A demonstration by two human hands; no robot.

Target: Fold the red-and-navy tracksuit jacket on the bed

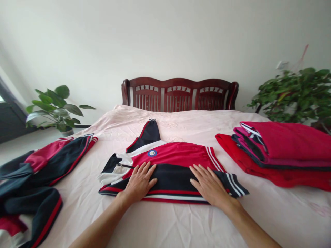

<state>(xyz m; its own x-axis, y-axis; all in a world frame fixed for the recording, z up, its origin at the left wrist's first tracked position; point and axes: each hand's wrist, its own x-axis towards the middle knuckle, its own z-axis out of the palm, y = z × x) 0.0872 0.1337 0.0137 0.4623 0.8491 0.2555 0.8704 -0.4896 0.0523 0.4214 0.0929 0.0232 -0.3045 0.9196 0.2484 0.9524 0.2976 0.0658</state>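
A red, navy and white zip-neck jacket (170,153) lies flat on the pale pink sheet, its collar toward the left and its striped hem toward the right. The near sleeve (172,177) is folded over the body, while the far sleeve (147,134) sticks out away from me. My left hand (141,181) rests flat on the near sleeve close to the zip, fingers spread. Flat on the same sleeve, nearer its striped cuff, lies my right hand (208,182), also with fingers apart. Neither hand grips the fabric.
To the right is a stack of folded red, magenta and navy clothes (287,151). Crumpled navy and red garments (31,182) lie at the left. Beyond the pink sheet (188,125) stands a dark wooden bench back (179,94), with potted plants (58,106) on both sides.
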